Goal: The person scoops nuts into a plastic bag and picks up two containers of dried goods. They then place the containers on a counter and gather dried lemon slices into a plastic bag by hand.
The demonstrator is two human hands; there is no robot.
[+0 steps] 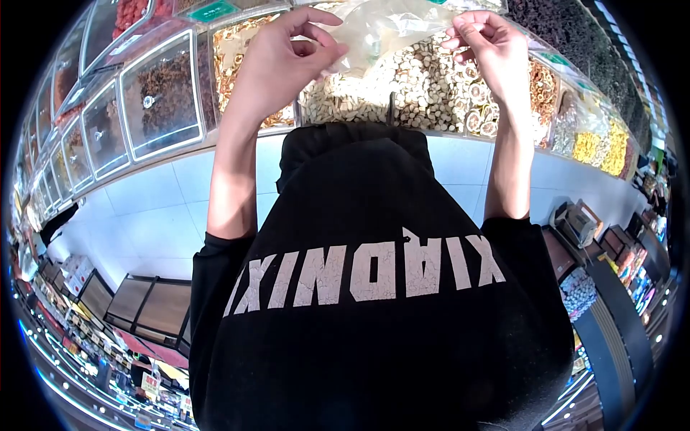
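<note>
A clear plastic bag (388, 29) is held up between both hands over a display of dried goods. My left hand (284, 61) pinches the bag's left edge with thumb and fingers. My right hand (489, 47) pinches the right edge. Below the bag lies an open bin of pale dried slices (417, 90). Whether the bag holds anything I cannot tell. My black shirt with white lettering fills the lower part of the view.
Lidded clear bins (158, 93) of dark and red dried goods line the counter on the left. Yellow and brown dried goods (596, 140) sit in bins on the right. A white tiled floor (158, 215) and shop shelves (144, 305) lie beneath.
</note>
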